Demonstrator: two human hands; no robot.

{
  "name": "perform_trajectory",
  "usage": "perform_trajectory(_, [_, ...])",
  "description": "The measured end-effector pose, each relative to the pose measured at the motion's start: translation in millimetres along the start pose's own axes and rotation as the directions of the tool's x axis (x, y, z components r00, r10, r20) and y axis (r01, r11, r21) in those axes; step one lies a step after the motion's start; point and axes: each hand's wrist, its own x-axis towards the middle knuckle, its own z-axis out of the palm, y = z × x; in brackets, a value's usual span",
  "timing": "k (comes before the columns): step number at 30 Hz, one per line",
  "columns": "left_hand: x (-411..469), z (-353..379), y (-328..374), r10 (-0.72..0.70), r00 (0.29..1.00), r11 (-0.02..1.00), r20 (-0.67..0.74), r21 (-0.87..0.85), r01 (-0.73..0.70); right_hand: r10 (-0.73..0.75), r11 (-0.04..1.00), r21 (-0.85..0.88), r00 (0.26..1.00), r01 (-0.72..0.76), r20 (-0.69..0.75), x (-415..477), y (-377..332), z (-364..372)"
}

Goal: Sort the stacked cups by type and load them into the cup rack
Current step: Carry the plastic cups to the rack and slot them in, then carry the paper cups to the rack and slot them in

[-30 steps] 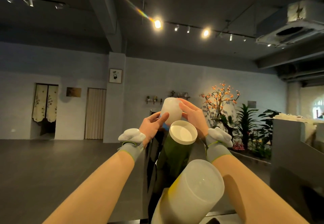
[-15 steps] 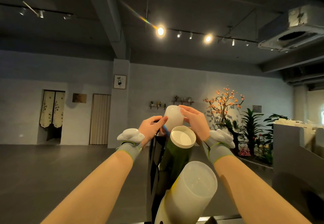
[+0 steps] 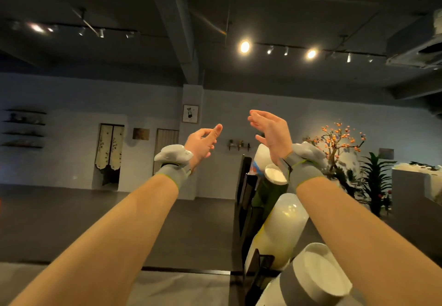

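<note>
Both grips released: left hand [image 3: 202, 144] and right hand [image 3: 271, 133] raised, empty. Cups [image 3: 279, 228] sat in dark cup rack [image 3: 244, 200], lower right. Risk: descending forearms might knock the tilted stacks loose.

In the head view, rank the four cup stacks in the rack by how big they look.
1. Grey-banded cup stack, nearest the camera.
2. Frosted white stack.
3. Green stack.
4. White stack farthest back, partly hidden.
Nearness drives this order; true sizes are unsure.
</note>
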Motion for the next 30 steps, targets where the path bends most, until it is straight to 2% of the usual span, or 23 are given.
perform_trajectory(6, [-74.4, -84.6, -24.4, -0.083, 0.985, 0.996, -0.153, 0.023, 0.087, 0.077, 0.991, 0.094, 0.986, -0.092, 0.151, -70.9, 11.6, 88.7])
perform_trajectory(11, [-146.7, -177.3, -66.5, -0.2, 0.931, 0.973, -0.306, 0.049, 0.225, 0.194, 0.96, 0.136, 0.935, -0.243, 0.297, -147.4, 40.5, 176.6])
perform_trajectory(14, [-194.4, -232.1, -87.6, -0.274, 0.873, 0.94, -0.405, 0.079, 0.331, 0.276, 0.925, 0.143, 0.883, -0.351, 0.379, -201.8, 57.7, 230.4])
perform_trajectory(19, [-291.1, -327.7, -116.4, -0.403, 0.749, 0.865, -0.526, 0.047, 0.499, 0.392, 0.848, 0.103, 0.747, -0.519, 0.537, -311.6, 78.1, 322.7])
perform_trajectory(22, [-342.9, -377.5, -132.5, -0.447, 0.66, 0.806, -0.604, 0.048, 0.59, 0.426, 0.818, 0.081, 0.695, -0.57, 0.579, -370.9, 88.3, 370.0])
perform_trajectory(25, [-386.0, -420.7, -151.1, -0.474, 0.575, 0.755, -0.666, 0.029, 0.655, 0.467, 0.789, -0.006, 0.594, -0.614, 0.655, -422.6, 102.6, 409.0])
perform_trajectory(27, [-409.2, -436.9, -161.7, -0.5, 0.524, 0.714, -0.69, 0.015, 0.7, 0.492, 0.771, -0.043, 0.553, -0.635, 0.673, -446.8, 113.0, 423.3])
perform_trajectory(29, [-428.0, -451.9, -172.7, -0.515, 0.482, 0.688, -0.709, -0.005, 0.726, 0.513, 0.764, -0.078, 0.531, -0.64, 0.675, -465.2, 124.1, 439.4])
perform_trajectory(30, [-430.1, -453.2, -172.8, -0.514, 0.483, 0.685, -0.709, 0.0, 0.729, 0.518, 0.769, -0.085, 0.54, -0.634, 0.663, -466.9, 127.8, 442.0])
